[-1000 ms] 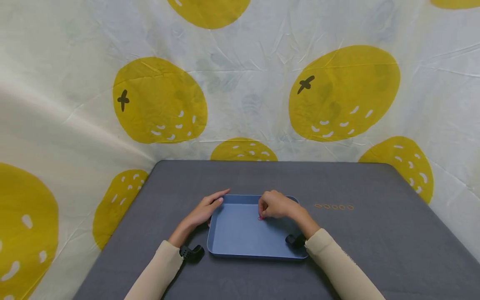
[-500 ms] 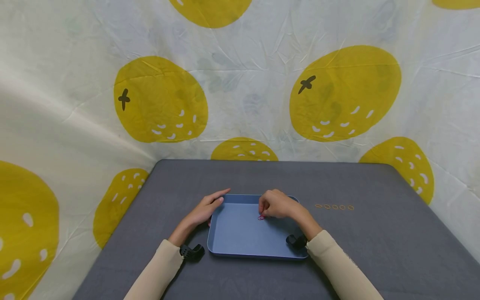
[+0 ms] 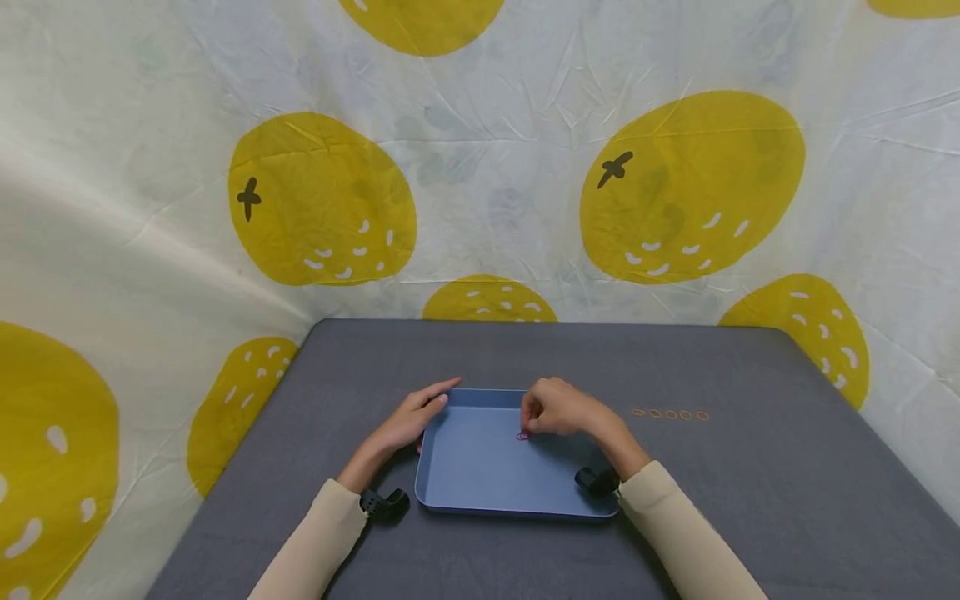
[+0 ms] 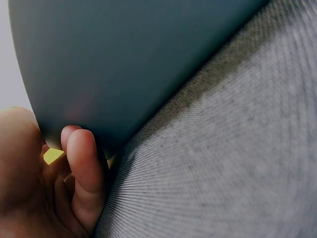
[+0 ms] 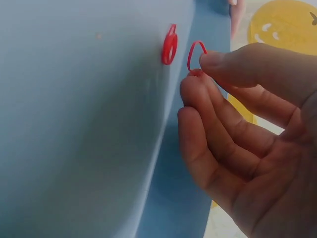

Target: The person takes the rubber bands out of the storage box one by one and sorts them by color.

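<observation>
In the right wrist view, my right hand (image 5: 247,119) pinches a thin red rubber band (image 5: 190,58) between thumb and forefinger, its loop standing out from the fingertips. Near it, a small cluster of red rubber bands (image 5: 170,49) lies on the tray floor. From the head view, the right hand (image 3: 562,407) is over the back right part of the blue tray (image 3: 487,475), with the red bands (image 3: 522,436) just below its fingertips. My left hand (image 3: 408,421) holds the tray's left side, thumb at the rim; its fingers (image 4: 84,158) press the outer wall.
Several orange rubber bands (image 3: 670,414) lie in a row on the grey table (image 3: 750,500), right of the tray. A white curtain with yellow fruit prints (image 3: 495,208) hangs behind the table's far edge.
My right hand has shifted slightly right and up from the red bands, which now show more in the tray. The left hand and the tray stay in place.
</observation>
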